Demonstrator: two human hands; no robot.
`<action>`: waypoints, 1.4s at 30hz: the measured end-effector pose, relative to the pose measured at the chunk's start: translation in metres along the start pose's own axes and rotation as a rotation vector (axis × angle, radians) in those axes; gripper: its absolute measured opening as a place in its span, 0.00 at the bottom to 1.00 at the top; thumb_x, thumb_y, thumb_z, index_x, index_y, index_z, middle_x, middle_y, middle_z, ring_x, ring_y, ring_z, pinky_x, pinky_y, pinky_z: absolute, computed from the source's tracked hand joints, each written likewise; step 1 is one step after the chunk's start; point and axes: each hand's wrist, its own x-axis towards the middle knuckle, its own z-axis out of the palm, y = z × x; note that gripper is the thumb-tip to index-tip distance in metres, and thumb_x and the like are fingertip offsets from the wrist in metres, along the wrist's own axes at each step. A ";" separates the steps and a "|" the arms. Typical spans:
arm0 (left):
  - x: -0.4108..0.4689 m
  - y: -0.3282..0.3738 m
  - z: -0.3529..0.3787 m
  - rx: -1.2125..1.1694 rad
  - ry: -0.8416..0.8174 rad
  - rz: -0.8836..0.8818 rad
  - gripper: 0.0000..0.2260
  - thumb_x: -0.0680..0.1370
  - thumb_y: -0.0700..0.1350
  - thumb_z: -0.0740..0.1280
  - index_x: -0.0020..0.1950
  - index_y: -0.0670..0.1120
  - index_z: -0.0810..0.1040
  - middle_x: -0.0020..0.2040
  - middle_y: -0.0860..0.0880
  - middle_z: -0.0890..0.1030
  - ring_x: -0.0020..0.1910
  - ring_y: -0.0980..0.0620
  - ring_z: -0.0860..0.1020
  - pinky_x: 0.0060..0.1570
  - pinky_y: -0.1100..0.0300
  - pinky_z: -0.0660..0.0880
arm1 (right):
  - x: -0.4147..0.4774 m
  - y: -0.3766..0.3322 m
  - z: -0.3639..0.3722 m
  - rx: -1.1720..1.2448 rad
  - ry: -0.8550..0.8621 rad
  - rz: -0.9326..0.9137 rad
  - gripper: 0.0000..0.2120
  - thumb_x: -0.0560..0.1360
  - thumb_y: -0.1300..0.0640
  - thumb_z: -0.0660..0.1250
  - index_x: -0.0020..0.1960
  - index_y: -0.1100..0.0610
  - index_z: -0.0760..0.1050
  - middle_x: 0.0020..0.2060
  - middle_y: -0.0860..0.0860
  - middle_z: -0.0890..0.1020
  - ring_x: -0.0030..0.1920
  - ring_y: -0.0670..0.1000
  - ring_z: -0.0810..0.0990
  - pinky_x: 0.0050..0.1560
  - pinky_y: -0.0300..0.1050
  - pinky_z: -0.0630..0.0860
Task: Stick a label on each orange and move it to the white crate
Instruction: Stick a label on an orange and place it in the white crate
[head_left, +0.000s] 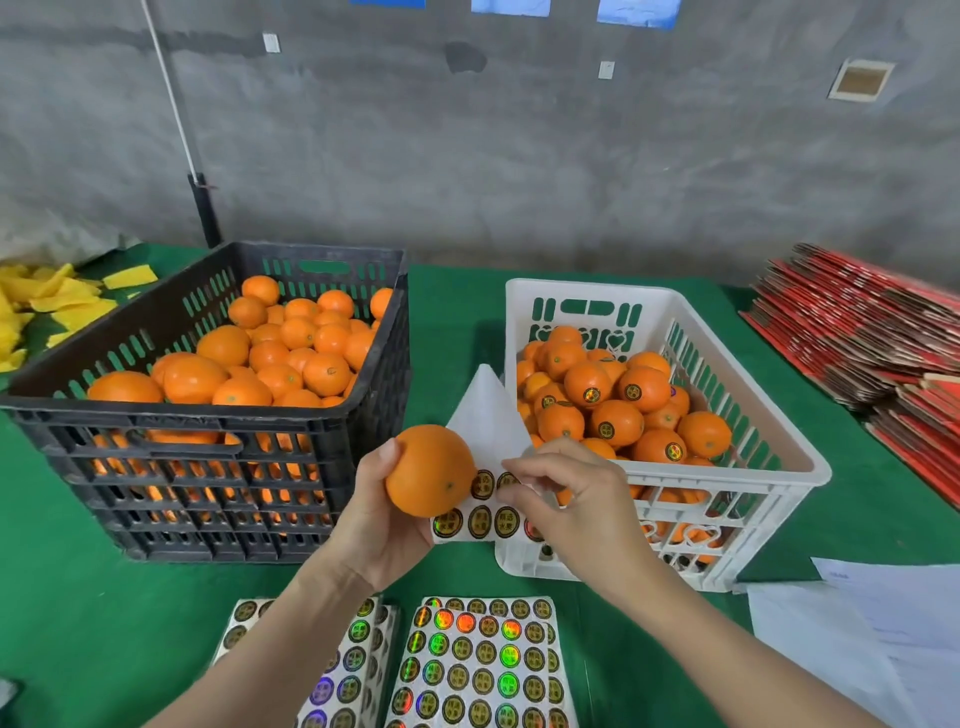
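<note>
My left hand (382, 512) grips an unlabelled orange (430, 470) above the green table, between the two crates. Behind the orange stands a partly used label sheet (485, 415), its bare top curled up and round labels along its lower rows. My right hand (563, 493) pinches at this sheet's right side with thumb and forefinger. The black crate (208, 441) on the left is full of plain oranges. The white crate (779, 467) on the right holds several oranges with round labels.
Two full sheets of holographic labels (480, 660) lie on the green table (88, 597) near me. White papers (852, 618) lie at the right front. A stack of red flat cartons (872, 332) fills the far right, and yellow foam pieces (47, 301) lie at the far left.
</note>
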 end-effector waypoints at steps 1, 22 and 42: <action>0.001 0.000 0.000 -0.012 0.005 -0.006 0.52 0.38 0.59 0.83 0.57 0.40 0.74 0.44 0.38 0.84 0.40 0.41 0.84 0.37 0.48 0.82 | 0.000 0.001 0.000 0.004 0.005 -0.010 0.08 0.66 0.64 0.77 0.45 0.61 0.84 0.37 0.53 0.80 0.37 0.47 0.76 0.40 0.40 0.73; 0.006 0.007 -0.006 -0.104 0.029 -0.077 0.46 0.42 0.54 0.84 0.55 0.38 0.75 0.42 0.36 0.83 0.39 0.40 0.84 0.32 0.46 0.81 | -0.006 0.009 0.007 0.080 0.134 -0.084 0.04 0.68 0.67 0.72 0.37 0.61 0.81 0.34 0.54 0.81 0.33 0.49 0.76 0.34 0.44 0.74; 0.010 0.025 0.006 0.745 -0.141 -0.047 0.52 0.45 0.69 0.78 0.56 0.33 0.76 0.45 0.40 0.83 0.44 0.45 0.81 0.43 0.55 0.77 | 0.044 -0.032 -0.029 -0.114 -0.532 -0.016 0.06 0.76 0.58 0.66 0.41 0.51 0.73 0.51 0.50 0.77 0.51 0.47 0.75 0.50 0.48 0.75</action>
